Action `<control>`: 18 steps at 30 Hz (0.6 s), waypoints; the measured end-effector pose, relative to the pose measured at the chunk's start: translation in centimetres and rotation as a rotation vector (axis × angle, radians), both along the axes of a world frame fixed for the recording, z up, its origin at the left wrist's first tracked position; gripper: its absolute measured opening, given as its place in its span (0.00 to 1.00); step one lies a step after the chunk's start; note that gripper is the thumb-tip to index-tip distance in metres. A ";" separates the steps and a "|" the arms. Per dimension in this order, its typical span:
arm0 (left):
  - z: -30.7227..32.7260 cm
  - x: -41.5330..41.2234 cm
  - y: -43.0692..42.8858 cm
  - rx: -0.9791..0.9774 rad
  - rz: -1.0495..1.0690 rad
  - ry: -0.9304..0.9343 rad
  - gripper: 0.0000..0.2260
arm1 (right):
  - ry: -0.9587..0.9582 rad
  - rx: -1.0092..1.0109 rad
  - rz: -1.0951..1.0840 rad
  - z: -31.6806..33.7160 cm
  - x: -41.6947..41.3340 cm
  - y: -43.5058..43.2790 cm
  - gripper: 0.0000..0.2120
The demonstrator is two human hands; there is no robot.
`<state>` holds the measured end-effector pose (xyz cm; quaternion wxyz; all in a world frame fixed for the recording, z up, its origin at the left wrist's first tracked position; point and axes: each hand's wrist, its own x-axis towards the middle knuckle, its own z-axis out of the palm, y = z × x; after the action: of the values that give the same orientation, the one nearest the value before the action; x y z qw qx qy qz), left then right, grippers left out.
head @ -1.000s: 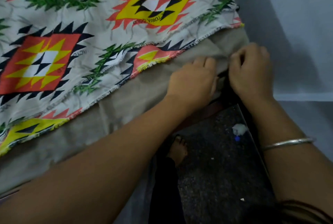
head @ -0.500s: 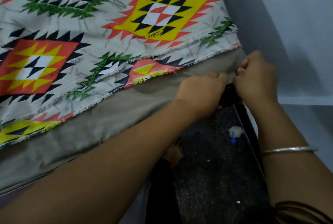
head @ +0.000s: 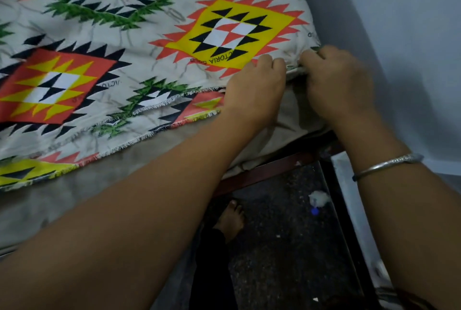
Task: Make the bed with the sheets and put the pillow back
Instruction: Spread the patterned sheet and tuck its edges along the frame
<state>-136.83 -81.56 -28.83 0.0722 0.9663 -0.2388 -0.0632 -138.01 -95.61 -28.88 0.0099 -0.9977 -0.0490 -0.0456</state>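
Now both hands, left hand (head: 254,90) and right hand (head: 336,82), have risen to the patterned sheet (head: 139,42) corner, fingers pinching its edge; corner being straightened.

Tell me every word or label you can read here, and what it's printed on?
"CTORIA": black letters, seen upside down, on the patterned sheet at the lower edge of its yellow diamond; the first letter and a fainter second word are unreadable.
"ICTO": a cut-off, blurred copy beside the orange diamond.
A small mark near the sheet's corner, above the right hand: too small to read.
Nothing else bears text.
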 end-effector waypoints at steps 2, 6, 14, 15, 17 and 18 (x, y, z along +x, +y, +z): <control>0.3 0.2 -1.0 -0.043 0.003 0.008 0.12 | -0.022 -0.011 -0.019 0.1 0.1 -0.8 0.04; 0.2 -0.4 -2.6 -0.107 -0.063 0.026 0.14 | -0.002 -0.025 -0.071 -0.2 -0.8 -2.4 0.04; -0.4 -0.8 -2.3 -0.235 -0.076 -0.128 0.10 | -0.092 -0.015 -0.177 -0.3 -1.7 -2.1 0.04; -0.8 -0.9 -2.3 -0.213 -0.085 -0.129 0.10 | -0.077 -0.033 -0.200 -0.5 -2.0 -2.3 0.04; -1.2 -1.1 -2.3 -0.156 -0.090 -0.109 0.10 | 0.092 -0.008 -0.276 -1.1 -2.4 -2.9 0.07; -1.2 -1.0 -2.4 -0.156 -0.082 -0.092 0.09 | 0.172 0.045 -0.307 -1.4 -2.5 -3.4 0.09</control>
<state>-137.83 -83.96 -30.06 0.1335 0.9491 -0.2853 -0.0028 -140.55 -99.01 -30.27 0.0291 -0.9932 0.1060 0.0380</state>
